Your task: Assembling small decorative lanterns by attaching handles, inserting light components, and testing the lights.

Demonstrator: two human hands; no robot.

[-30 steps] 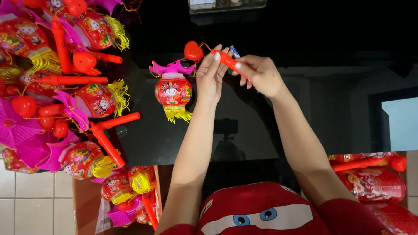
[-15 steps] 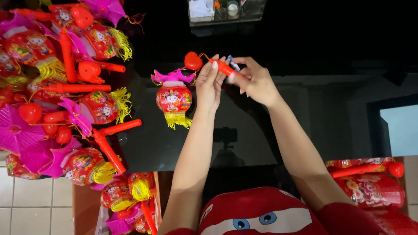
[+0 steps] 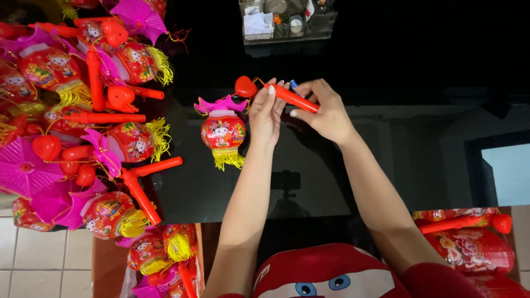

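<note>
Your right hand [image 3: 326, 113] fingers pinch the red handle [image 3: 291, 98]; left hand [image 3: 266, 113] fingers press its front end. Its lantern [image 3: 222, 131] lies on the desk [image 3: 386, 165] just left. Finished pile [image 3: 83, 121] far left; this one looks unfinished

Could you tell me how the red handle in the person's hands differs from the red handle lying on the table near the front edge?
The held handle is gripped by the left hand and right hand, lifted above the black table; the lying handle rests untouched on it. The held handle runs nearly level, near a red heart piece; the lying handle is L-shaped and sits by a pile of lanterns. Both are red plastic sticks.
</note>
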